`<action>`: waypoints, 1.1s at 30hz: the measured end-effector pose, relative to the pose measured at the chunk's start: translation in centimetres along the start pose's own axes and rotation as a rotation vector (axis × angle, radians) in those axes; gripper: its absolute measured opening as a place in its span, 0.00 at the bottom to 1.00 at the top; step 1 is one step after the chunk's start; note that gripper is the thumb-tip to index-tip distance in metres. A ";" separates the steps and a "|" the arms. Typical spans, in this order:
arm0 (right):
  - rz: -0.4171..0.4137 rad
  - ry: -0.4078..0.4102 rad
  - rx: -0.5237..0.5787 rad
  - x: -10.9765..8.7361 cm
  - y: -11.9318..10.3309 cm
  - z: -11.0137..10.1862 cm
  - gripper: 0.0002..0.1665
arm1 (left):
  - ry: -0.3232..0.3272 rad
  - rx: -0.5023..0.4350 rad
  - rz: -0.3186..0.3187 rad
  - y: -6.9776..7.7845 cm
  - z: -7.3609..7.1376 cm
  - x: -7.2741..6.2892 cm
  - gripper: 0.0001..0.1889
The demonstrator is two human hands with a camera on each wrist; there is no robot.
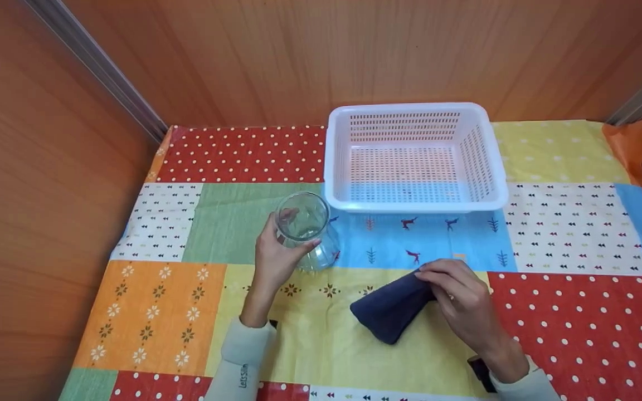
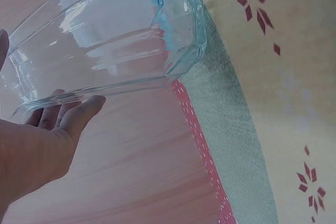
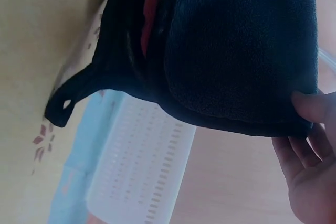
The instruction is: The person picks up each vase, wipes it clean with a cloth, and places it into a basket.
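Observation:
A clear glass vase (image 1: 322, 253) with a wide round mouth stands on the patchwork cloth, left of the middle in the head view. My left hand (image 1: 275, 257) grips it near the rim, thumb on the near side. The left wrist view shows the glass (image 2: 121, 35) with fingertips against its side. My right hand (image 1: 468, 303) pinches a folded dark navy cloth (image 1: 390, 309) by one corner, so that it hangs down to the left. Up close in the right wrist view, the cloth (image 3: 236, 51) is fuzzy, with a loop on a corner and a red strip in its fold.
A white perforated plastic basket (image 1: 416, 207) stands behind the hands, right of the vase. The patchwork tablecloth (image 1: 159, 317) covers the table. Wooden panels (image 1: 298, 61) rise at the back and at the left side.

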State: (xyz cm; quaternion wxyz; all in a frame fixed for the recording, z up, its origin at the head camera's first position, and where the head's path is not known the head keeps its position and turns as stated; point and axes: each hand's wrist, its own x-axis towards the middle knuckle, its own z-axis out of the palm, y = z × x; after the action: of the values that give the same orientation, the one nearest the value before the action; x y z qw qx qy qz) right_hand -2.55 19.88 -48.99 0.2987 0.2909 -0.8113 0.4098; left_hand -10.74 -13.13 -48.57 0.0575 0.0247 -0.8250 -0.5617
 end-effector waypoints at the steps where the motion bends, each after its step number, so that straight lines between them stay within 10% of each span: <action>1: 0.005 0.003 0.000 0.1 -0.1 0.0 0.19 | -0.003 0.001 0.000 0.0 0.1 -0.1 0.40; 33: 0.007 0.089 0.011 1.9 -0.8 0.4 0.19 | -0.105 -0.052 0.107 1.1 3.0 -3.6 0.43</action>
State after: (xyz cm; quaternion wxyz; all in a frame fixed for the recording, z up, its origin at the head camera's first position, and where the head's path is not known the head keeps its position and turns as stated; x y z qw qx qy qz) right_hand -3.32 18.70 -47.38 0.3314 0.2710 -0.7962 0.4276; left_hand -7.54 -9.56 -48.85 0.0449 -0.0503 -0.8122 -0.5795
